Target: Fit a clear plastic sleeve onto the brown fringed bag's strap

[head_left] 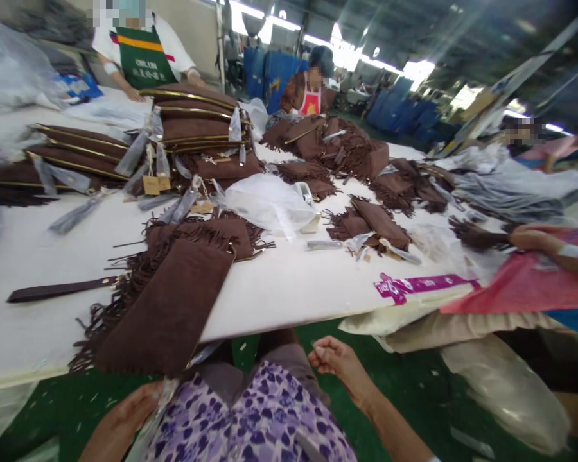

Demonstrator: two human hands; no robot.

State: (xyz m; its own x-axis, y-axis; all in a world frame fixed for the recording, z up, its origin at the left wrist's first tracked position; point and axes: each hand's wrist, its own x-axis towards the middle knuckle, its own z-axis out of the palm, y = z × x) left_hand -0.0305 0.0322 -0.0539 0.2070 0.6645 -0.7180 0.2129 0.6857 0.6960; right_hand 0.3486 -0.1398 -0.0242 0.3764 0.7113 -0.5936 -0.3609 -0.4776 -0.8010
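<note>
A dark brown fringed pouch (168,308) lies at the near table edge, one corner overhanging. Its fringe spreads to the left, beside a brown wrist strap (62,290). Below that corner is my left hand (137,405), its fingers closed against a strip of clear plastic (166,394); part of the grip is hidden. My right hand (340,364) is off the table, above the green floor and right of my lap. Its fingers are curled, with thumb and fingertips close together; whatever is between them is too small to make out. Another brown pouch (236,237) lies partly under the near one.
Stacked brown pouches (197,122) with gold zips stand at the back left. White plastic (270,202) and a small pouch (380,221) lie mid-table. Fringed pouches (337,147) are heaped behind. A co-worker's hand (539,237) holds brown fringe at right; other people stand across the table.
</note>
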